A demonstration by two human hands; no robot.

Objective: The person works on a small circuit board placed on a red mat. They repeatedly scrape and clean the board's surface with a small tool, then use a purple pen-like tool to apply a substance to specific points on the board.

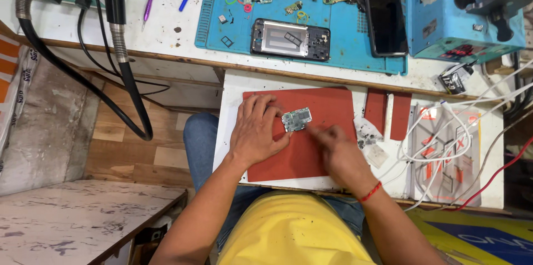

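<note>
- Left hand (256, 132) lies flat, fingertips pinning the small green circuit board (296, 119) on the red mat (327, 104)
- Right hand (340, 151) is blurred beside the board; its grip cannot be told
- Far off, the opened phone frame (290, 39) lies on the blue mat (344, 48), the board not yet refitted

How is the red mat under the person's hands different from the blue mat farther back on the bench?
The red mat is plain and smooth, bearing only a small circuit board, which the left hand steadies while the right hand works beside it. The blue mat is larger, with a ridged edge, and is crowded: an opened phone frame, a dark phone and many loose parts. Both are flat, rectangular work mats on white surfaces.
</note>
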